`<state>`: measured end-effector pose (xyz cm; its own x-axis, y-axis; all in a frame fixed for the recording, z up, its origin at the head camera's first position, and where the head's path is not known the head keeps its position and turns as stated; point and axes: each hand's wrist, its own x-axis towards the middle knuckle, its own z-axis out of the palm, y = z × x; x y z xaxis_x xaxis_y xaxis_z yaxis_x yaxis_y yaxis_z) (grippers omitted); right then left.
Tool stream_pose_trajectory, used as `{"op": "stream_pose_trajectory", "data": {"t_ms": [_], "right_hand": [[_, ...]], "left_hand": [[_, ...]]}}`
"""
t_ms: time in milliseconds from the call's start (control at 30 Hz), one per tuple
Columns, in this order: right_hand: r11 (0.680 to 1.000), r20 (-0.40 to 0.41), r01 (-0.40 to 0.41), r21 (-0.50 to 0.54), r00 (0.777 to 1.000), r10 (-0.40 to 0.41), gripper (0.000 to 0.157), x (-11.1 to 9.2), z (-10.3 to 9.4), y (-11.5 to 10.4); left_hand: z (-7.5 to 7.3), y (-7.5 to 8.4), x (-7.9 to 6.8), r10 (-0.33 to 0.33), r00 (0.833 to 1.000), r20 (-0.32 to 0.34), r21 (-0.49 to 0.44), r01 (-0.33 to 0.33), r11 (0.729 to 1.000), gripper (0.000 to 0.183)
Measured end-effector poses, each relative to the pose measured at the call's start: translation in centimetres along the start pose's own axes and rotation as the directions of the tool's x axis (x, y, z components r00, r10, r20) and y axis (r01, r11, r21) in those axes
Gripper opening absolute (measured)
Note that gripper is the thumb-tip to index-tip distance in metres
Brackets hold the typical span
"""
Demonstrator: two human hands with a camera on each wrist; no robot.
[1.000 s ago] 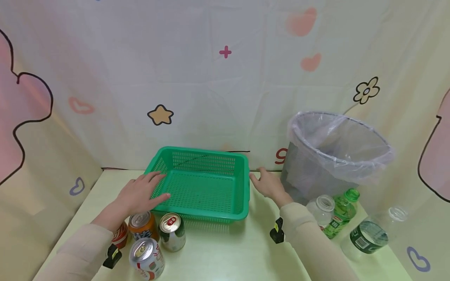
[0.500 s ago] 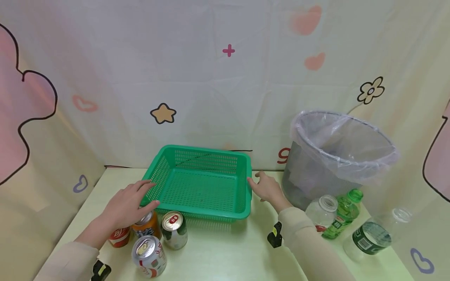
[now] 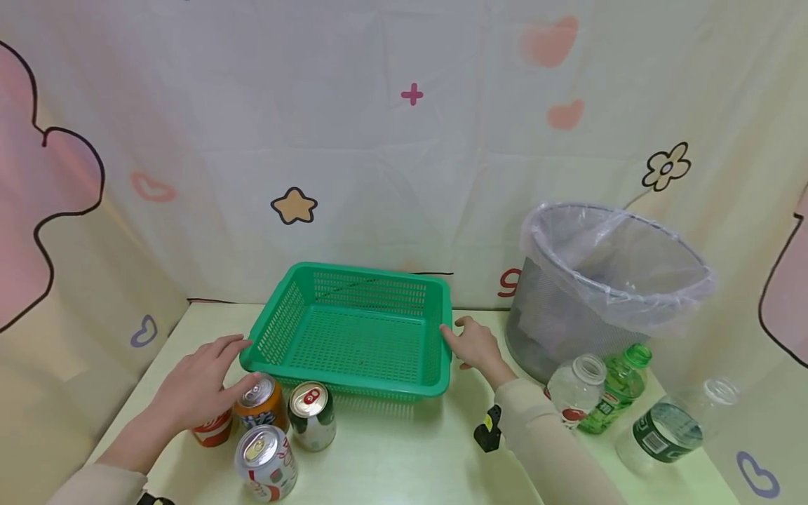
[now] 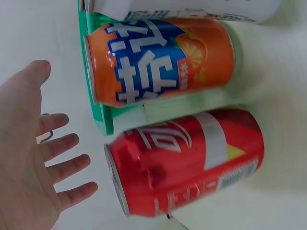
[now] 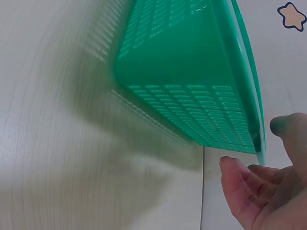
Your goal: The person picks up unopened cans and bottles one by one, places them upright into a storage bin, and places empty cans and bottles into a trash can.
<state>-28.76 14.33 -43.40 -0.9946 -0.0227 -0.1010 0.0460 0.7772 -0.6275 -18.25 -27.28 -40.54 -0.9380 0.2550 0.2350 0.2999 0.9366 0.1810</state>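
A green plastic basket (image 3: 360, 344) with slotted sides sits toward the back of the table. My left hand (image 3: 198, 382) is over the cans with fingers spread, fingertips right at the basket's left rim; in the left wrist view its palm and fingers hold nothing. Below it are a red soda can (image 4: 187, 163) and an orange soda can (image 4: 163, 62). At the basket's right rim, my right hand (image 3: 475, 344) has its thumb over the edge and its fingers outside. The right wrist view shows a gap between that thumb and the rim (image 5: 249, 81).
A dark-and-white can (image 3: 312, 417) and a white can (image 3: 267, 463) stand before the basket. At right is a mesh bin (image 3: 543, 315) with a clear liner. Near it are a clear bottle (image 3: 577, 389), a green bottle (image 3: 621, 386) and a labelled clear bottle (image 3: 669, 431).
My left hand has drawn back left and down from over the basket's left side to just outside its rim. My right hand has come slightly down along the right rim.
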Motion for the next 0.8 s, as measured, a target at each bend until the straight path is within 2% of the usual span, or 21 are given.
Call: {"op": "stream_pose_trajectory", "data": {"t_ms": [267, 567, 800], "right_hand": [[0.999, -0.010, -0.027, 0.038, 1.000, 0.028, 0.057, -0.2, 0.0, -0.2], [0.995, -0.005, -0.051, 0.085, 0.999, 0.051, 0.054, -0.1, 0.6, -0.3], [0.992, 0.010, -0.060, 0.112, 0.998, 0.060, 0.051, 0.1, 1.0, -0.5]], "left_hand": [[-0.3, -1.1, -1.0, -0.040, 0.999, 0.024, 0.030, 0.039, 0.999, 0.070], [-0.4, -1.8, -2.4, -0.033, 0.999, 0.007, 0.011, 0.033, 0.999, 0.064], [0.0, -2.5, -3.1, -0.061, 0.997, 0.038, -0.001, 0.061, 0.998, 0.068]]}}
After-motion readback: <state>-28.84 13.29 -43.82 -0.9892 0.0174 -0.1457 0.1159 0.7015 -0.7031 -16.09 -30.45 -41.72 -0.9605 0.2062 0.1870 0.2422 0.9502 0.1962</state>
